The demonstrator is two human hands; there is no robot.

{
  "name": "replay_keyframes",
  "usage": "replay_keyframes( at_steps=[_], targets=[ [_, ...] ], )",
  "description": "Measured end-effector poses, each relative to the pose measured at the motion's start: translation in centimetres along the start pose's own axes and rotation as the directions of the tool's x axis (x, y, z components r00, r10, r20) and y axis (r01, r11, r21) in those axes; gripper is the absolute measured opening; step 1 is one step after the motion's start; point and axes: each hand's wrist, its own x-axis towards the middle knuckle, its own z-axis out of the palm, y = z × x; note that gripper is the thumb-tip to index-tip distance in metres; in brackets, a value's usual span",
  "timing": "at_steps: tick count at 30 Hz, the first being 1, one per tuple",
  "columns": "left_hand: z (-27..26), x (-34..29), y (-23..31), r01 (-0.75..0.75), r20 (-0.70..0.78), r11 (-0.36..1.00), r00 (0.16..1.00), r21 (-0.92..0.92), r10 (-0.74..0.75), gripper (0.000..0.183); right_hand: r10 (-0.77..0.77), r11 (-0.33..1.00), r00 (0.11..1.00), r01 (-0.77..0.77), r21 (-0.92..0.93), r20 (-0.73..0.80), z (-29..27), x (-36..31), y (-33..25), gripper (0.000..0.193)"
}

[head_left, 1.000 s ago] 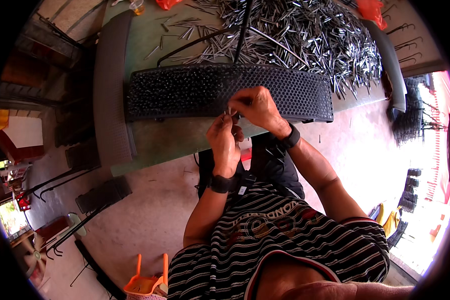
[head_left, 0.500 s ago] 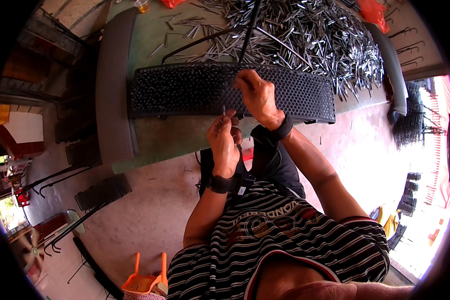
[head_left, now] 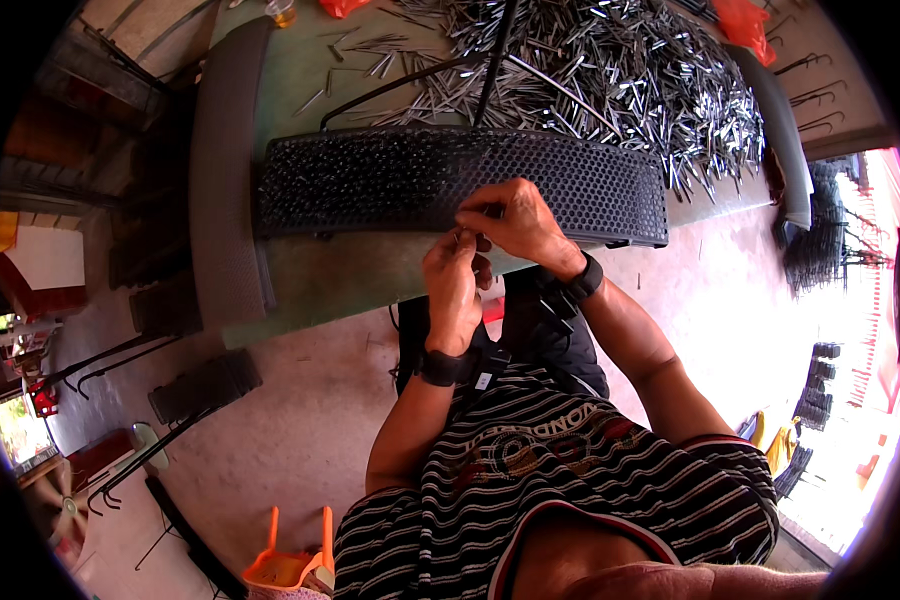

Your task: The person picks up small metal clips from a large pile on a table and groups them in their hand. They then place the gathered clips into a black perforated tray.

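Observation:
A long black panel (head_left: 600,190) full of round holes lies across the table. Short metal pins (head_left: 360,180) crowd its left part, while the holes on the right show bare. In front of its near edge, my left hand (head_left: 453,295) is closed with fingers curled around a metal pin, of which only a bit shows at the fingertips. My right hand (head_left: 522,225) meets it there, thumb and forefinger pinched at the tip of the left fingers. Whatever the right fingers grip is too small to make out.
A large heap of loose metal pins (head_left: 630,80) covers the table's far right. Thin black bars (head_left: 400,88) rise behind the panel. Grey perforated sheets (head_left: 225,180) stand along the table's left end. An orange stool (head_left: 280,570) is on the floor at lower left.
My right hand has come down and back from the panel's surface to the left fingertips. The left hand has barely moved, and the pin standing up from it is now mostly hidden.

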Motion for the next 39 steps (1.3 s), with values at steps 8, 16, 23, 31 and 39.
replay_keyframes(
  at_steps=[8,16,23,31,39],
  targets=[
    [-0.4,0.5,-0.9,0.004,0.047,0.999,0.999,-0.039,-0.002,0.019,-0.026,0.995,0.886,0.069,0.076,-0.463,-1.2,1.5,0.4,0.014],
    [-0.3,0.0,0.2,-0.002,0.052,1.0,0.999,0.021,0.0,0.022,-0.079,0.993,0.866,0.113,0.038,-0.493,0.7,2.6,1.9,0.007],
    [-0.5,0.1,0.4,0.013,0.063,1.0,0.998,0.009,-0.013,0.022,-0.411,0.842,0.851,0.217,-0.494,-0.326,0.1,2.5,1.7,0.008],
    [-0.4,0.9,-0.3,0.047,0.225,0.999,0.973,0.012,-0.049,0.021,-0.013,0.999,1.0,0.013,0.035,0.009,-1.6,-0.9,-0.1,0.01],
    [0.2,0.3,-0.2,0.067,0.208,0.984,0.973,0.164,-0.101,0.026,-0.003,0.99,0.859,0.074,0.119,-0.511,-3.3,1.8,1.6,0.007]
  ],
)
